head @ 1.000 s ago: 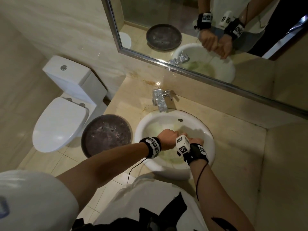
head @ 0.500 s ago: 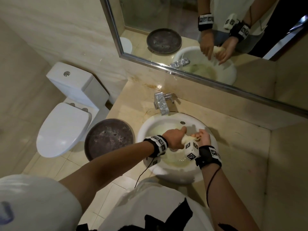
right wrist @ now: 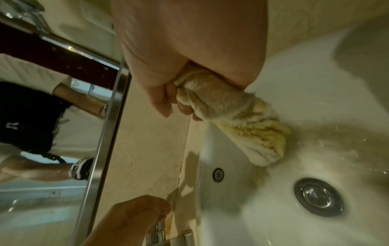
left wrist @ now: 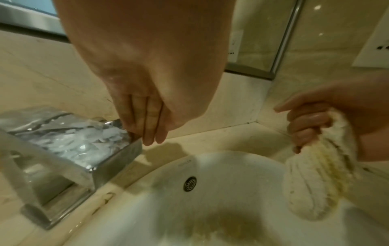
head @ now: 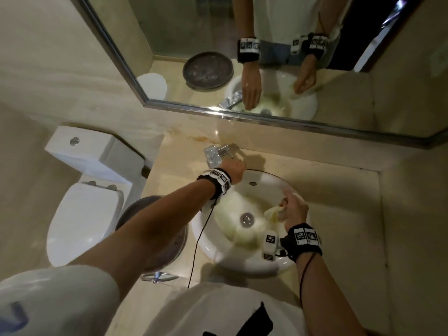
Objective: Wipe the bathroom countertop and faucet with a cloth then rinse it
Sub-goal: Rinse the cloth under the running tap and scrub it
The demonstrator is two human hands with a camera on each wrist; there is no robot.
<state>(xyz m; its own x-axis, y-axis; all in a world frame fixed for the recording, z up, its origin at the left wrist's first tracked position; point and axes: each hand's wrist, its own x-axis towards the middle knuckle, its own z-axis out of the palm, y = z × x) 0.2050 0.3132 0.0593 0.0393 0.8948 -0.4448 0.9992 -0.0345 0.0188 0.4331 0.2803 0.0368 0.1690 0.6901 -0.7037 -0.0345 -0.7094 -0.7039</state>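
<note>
My right hand [head: 294, 209] grips a twisted, wet, cream cloth [head: 272, 213] over the right side of the white sink basin [head: 206, 248]. In the right wrist view the cloth [right wrist: 231, 116] hangs from my fist, yellow-stained at its lower end. My left hand [head: 234, 169] is at the chrome faucet [head: 214, 156] behind the basin. The left wrist view shows its straight fingers [left wrist: 151, 131] touching the end of the faucet's handle [left wrist: 73, 136]. No water is seen running. The beige stone countertop [head: 339, 214] surrounds the basin.
The basin holds yellowish water stains around the drain [head: 246, 218]. A mirror [head: 266, 57] hangs over the counter's back edge. A white toilet [head: 82, 214] and a dark round bin lid [head: 131, 212] stand to the left. A wall closes the counter's right end.
Both hands were squeezing the cloth together over the basin. My left hand let go and moved up to the faucet; my right hand keeps the cloth and has shifted right.
</note>
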